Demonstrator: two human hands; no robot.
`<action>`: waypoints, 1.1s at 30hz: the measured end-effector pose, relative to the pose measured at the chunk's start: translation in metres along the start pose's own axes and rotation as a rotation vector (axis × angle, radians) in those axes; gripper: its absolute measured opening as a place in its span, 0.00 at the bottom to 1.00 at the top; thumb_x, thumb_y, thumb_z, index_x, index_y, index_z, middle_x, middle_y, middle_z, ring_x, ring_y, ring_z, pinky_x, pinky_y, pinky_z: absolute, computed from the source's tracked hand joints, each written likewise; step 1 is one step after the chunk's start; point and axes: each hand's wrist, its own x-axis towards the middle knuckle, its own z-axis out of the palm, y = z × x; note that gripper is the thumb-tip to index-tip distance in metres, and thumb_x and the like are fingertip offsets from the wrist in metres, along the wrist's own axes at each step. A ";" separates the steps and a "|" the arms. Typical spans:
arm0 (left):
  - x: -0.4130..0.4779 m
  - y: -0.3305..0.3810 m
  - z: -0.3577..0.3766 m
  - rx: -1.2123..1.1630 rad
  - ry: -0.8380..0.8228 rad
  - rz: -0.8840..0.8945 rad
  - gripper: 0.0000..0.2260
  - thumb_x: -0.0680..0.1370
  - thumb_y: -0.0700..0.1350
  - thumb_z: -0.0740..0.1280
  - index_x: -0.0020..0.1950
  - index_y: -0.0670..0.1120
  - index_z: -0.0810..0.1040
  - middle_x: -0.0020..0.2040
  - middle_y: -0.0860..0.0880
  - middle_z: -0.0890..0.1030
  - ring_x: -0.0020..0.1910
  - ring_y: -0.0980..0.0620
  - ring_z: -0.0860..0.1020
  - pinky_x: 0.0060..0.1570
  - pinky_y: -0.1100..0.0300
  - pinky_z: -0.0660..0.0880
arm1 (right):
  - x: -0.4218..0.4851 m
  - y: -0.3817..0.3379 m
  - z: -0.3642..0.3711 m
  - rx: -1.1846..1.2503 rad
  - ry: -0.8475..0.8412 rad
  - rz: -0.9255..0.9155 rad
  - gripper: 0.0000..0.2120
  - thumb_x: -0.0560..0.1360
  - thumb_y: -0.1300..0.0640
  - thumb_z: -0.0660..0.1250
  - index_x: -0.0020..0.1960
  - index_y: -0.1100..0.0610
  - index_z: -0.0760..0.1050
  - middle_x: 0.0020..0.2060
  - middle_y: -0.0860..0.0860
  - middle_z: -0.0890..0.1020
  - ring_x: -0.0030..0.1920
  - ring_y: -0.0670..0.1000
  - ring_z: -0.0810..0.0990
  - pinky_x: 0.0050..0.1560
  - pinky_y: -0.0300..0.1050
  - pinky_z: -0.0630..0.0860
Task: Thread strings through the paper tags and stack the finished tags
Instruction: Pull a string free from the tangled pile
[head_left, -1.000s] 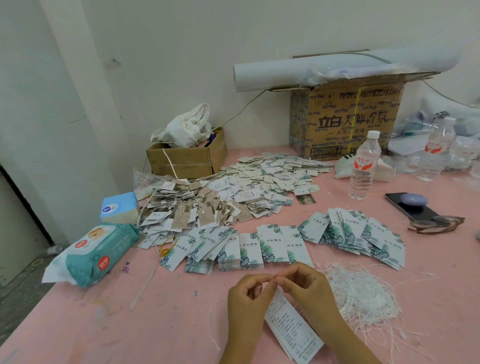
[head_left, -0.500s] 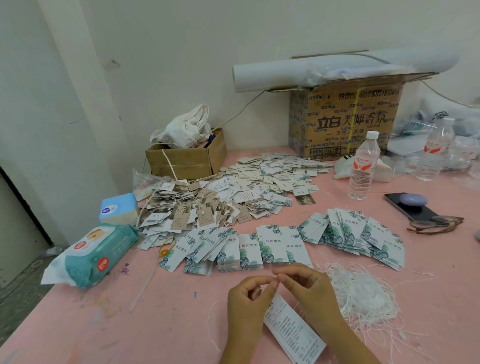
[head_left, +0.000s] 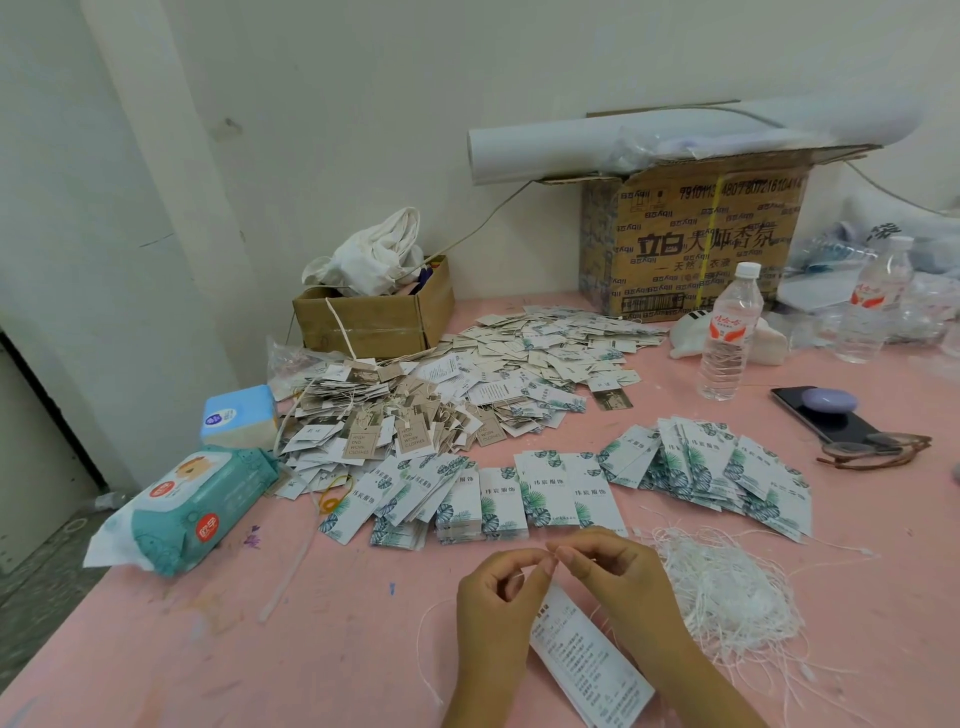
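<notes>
Both hands worked close together low in the view over the pink painted tabletop (head_left: 322, 649). The left hand (head_left: 496, 603) had its fingers curled and its thumb and forefinger pinched at the top end of a white rectangular paper tag (head_left: 589, 662) printed with small dark text. The rest of the tag slanted down toward the person. The right hand (head_left: 621, 579) was curled too, and its pinched fingertips met the left's just above the tag edge, apparently on the end of a thin white string (head_left: 425, 644). That string's slack looped out over the table left of the left wrist. The exact contact at the hole was too small to tell.

Supply sat near: a tangled heap of white strings (head_left: 727, 603) just right of the right hand, and a fanned row of leaf-printed white tags (head_left: 545, 493) just beyond the hands. A big loose pile of strung tags (head_left: 441, 410) lay farther back.

Handling, as a judgement:
- The tag looked light and thin, stiff enough to hold flat but easy to crease, so it is best pinched at the top edge beside the hole, not mid-body
- The string looked limp and near weightless and would buckle if pushed, so it wants a grip right at its tip, with a pull from the far side
- One strand could drag neighbours out of the tangle
</notes>
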 end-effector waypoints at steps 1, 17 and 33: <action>0.000 0.000 0.000 0.000 -0.001 0.002 0.04 0.72 0.44 0.75 0.41 0.54 0.86 0.24 0.55 0.65 0.27 0.58 0.61 0.28 0.65 0.60 | 0.000 0.000 0.000 0.000 -0.006 0.000 0.06 0.65 0.53 0.73 0.41 0.51 0.86 0.39 0.51 0.85 0.42 0.48 0.83 0.43 0.35 0.77; 0.001 -0.001 0.000 0.032 0.004 0.014 0.07 0.71 0.43 0.76 0.38 0.55 0.86 0.27 0.53 0.64 0.28 0.57 0.61 0.30 0.64 0.61 | -0.003 -0.002 0.002 -0.017 0.027 0.015 0.05 0.65 0.55 0.74 0.40 0.48 0.85 0.38 0.50 0.86 0.41 0.46 0.84 0.41 0.32 0.76; 0.000 0.002 -0.001 -0.010 0.002 0.005 0.06 0.71 0.43 0.76 0.38 0.54 0.86 0.28 0.48 0.66 0.29 0.56 0.62 0.30 0.64 0.62 | -0.003 -0.001 0.003 0.039 0.019 0.022 0.05 0.65 0.55 0.74 0.41 0.51 0.86 0.39 0.52 0.86 0.42 0.49 0.84 0.42 0.34 0.77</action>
